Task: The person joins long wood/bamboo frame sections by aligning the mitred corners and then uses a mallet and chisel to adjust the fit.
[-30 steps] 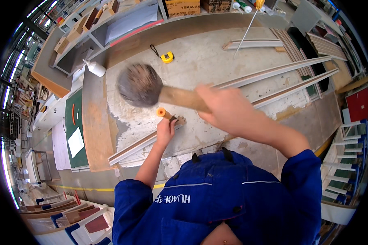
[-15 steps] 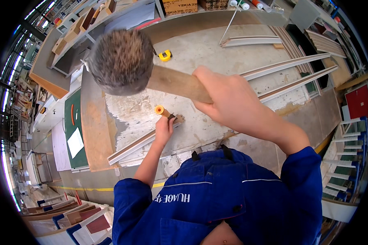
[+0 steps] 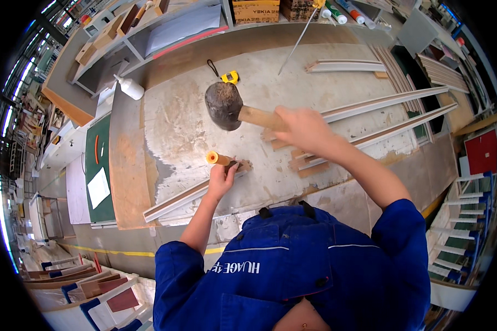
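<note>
My right hand [image 3: 306, 131] is wrapped round the wooden handle of a mallet [image 3: 224, 107], whose dark, worn round head hangs in the air above the bench. To the lower left, my left hand [image 3: 221, 182] grips a chisel [image 3: 218, 158] by its lower part. The chisel's yellow-orange butt end sticks up, apart from the mallet head. A white-edged wooden strip [image 3: 176, 201] lies on the bench under my left hand, its right end close to the chisel. Where the chisel's tip meets it is hidden by my fingers.
On the worn bench top [image 3: 176, 116] lie a yellow tape measure [image 3: 230, 76] and long profile strips [image 3: 392, 102] with small wood blocks [image 3: 313, 169] by their ends. A white bottle [image 3: 130, 87] stands at the far left. Shelves [image 3: 176, 41] line the back.
The mallet has dropped from high, near the camera, toward the bench, and my right hand has gone with it. My left hand and the chisel stay nearly in place.
</note>
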Demonstrator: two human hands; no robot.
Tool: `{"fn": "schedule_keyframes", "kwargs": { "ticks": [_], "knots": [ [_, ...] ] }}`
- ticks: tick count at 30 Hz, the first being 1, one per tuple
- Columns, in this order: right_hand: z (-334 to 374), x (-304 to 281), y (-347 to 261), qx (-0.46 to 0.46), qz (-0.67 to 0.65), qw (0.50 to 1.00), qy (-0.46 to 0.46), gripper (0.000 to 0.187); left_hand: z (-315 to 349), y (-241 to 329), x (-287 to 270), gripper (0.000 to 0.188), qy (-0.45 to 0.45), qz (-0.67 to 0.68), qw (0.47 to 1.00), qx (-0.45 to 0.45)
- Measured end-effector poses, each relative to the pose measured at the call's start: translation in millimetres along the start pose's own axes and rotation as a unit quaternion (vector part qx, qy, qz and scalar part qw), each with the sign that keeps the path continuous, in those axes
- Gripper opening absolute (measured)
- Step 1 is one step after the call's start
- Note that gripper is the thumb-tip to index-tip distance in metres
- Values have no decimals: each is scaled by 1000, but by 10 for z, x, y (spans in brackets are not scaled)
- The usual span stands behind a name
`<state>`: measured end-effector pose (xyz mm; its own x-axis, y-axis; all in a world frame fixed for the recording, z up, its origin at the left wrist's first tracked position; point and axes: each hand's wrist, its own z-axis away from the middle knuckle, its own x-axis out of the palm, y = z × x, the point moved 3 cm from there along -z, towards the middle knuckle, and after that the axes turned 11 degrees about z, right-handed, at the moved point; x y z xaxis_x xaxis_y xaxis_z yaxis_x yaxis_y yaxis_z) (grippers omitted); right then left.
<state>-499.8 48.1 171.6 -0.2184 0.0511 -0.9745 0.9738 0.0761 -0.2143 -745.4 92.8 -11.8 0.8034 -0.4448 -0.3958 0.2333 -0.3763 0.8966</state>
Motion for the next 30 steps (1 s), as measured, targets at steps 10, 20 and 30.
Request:
{"fn": "schedule_keyframes", "kwargs": {
  "ticks": [10, 20, 30],
  "knots": [
    [-1184, 833, 984, 37, 185, 982, 11, 37, 113, 29, -15, 20, -25, 78, 996, -30],
    [-2122, 1628, 1776, 135, 274, 948, 89, 22, 142, 14, 43, 10, 10, 178, 984, -10],
    [-1052, 1217, -531, -270, -323, 883, -210, 41, 121, 128, -66, 12, 43, 104, 993, -30]
  ]
}}
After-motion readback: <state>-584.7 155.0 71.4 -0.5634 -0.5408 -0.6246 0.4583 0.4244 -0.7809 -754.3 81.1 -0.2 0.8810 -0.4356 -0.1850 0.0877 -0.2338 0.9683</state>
